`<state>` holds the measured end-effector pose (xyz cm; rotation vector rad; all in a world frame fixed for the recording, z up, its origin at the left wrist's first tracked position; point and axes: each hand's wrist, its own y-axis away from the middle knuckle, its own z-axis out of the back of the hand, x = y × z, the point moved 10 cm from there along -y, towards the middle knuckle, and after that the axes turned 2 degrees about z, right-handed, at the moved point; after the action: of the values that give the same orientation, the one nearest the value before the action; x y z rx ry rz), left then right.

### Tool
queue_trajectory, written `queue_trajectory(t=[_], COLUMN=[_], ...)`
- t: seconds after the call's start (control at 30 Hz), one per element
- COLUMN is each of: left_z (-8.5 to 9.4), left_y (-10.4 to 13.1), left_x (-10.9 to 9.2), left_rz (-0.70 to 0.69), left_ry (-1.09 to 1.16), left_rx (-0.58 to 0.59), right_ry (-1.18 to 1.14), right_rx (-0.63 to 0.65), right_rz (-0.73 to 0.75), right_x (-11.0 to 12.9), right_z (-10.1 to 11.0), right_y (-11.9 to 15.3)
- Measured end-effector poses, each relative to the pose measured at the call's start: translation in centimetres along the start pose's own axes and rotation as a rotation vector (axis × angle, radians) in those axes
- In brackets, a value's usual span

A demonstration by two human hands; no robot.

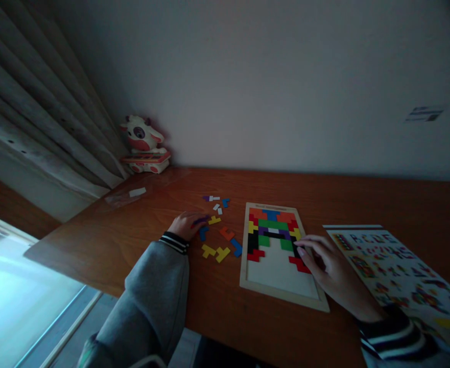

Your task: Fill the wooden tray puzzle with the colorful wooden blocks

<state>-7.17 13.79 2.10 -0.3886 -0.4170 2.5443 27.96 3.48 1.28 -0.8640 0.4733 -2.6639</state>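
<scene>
A wooden-framed puzzle board [246, 276] lies on the table, its upper part filled with coloured block pieces and its lower part bare white. My right hand [326, 266] rests over its right edge, thumb and forefinger pinched at a black puzzle piece [295, 251] above a red one [298, 265]. Left of the board, my left hand [185, 226] lies low on the table with its fingers closed at a purple puzzle piece [200, 221]. Close to those fingers are a blue piece [203, 234] and a yellow piece [214, 220].
Loose pieces lie between hand and board, including an orange one [227, 233] and a yellow one [222, 254]. A printed pattern sheet [395, 266] is at the right. A toy cow [145, 145] stands in the back left corner near a clear plastic bag [123, 198].
</scene>
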Motion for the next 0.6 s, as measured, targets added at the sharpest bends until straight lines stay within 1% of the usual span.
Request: queue_trajectory(t=[0.17, 0.4, 0.5, 0.6], left_z=[-0.1, -0.2, 0.5, 1.1], left_y=[0.0, 0.0, 0.0, 0.2], left_x=[0.0, -0.1, -1.1, -3.1], left_rz=[-0.012, -0.028, -0.086, -0.214], left_ry=[0.013, 0.029, 0.036, 0.073], left_rx=[-0.003, -0.020, -0.069, -0.105], right_ry=[0.008, 0.004, -0.003, -0.007], right_rx=[-0.005, -0.008, -0.007, 0.003], right_rz=[-0.002, 0.016, 0.017, 0.016], right_x=[0.2, 0.2, 0.1, 0.0], right_z=[0.2, 0.0, -0.1, -0.2], right_y=[0.0, 0.0, 0.0, 0.1])
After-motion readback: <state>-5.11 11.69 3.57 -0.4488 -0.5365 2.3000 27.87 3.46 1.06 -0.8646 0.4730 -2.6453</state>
